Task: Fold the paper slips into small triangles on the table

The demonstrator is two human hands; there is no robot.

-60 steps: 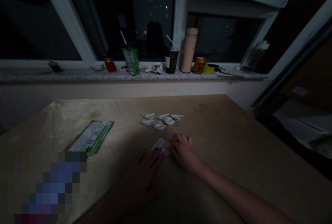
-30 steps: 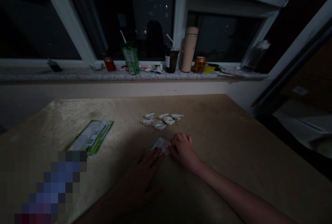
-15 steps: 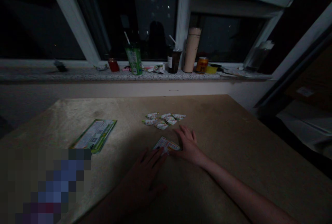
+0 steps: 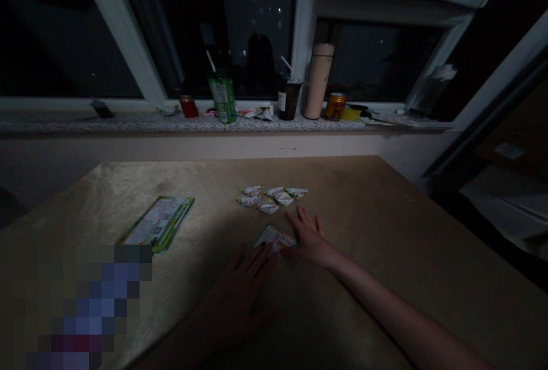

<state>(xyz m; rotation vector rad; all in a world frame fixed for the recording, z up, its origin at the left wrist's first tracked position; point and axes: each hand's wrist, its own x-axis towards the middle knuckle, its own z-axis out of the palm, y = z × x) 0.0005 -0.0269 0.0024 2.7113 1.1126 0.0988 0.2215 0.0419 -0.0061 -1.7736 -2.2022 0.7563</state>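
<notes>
A small printed packet (image 4: 274,237) lies on the table between my hands; its near part is covered by fingers. My left hand (image 4: 246,278) lies in shadow with its fingers stretched out, the tips at the packet's lower left edge. On the packet's right side rests my right hand (image 4: 310,238), fingers spread and reaching past it, the thumb at its lower right corner. Neither hand grips it. Just beyond, several small folded triangular packets (image 4: 274,197) sit in a loose cluster. To the left lies a flat green-and-white printed package (image 4: 160,222).
A pixelated blur (image 4: 98,307) hides the table's lower left. Along the granite windowsill (image 4: 252,126) behind stand a green cup (image 4: 223,99) with a straw, a dark cup (image 4: 288,100) with a straw, a tall pinkish bottle (image 4: 319,81), an orange can (image 4: 335,106) and a red jar (image 4: 188,107).
The hands and packets hold nearly the same places. My left fingers have shifted very slightly, showing a little more of the packet; the view has moved a touch.
</notes>
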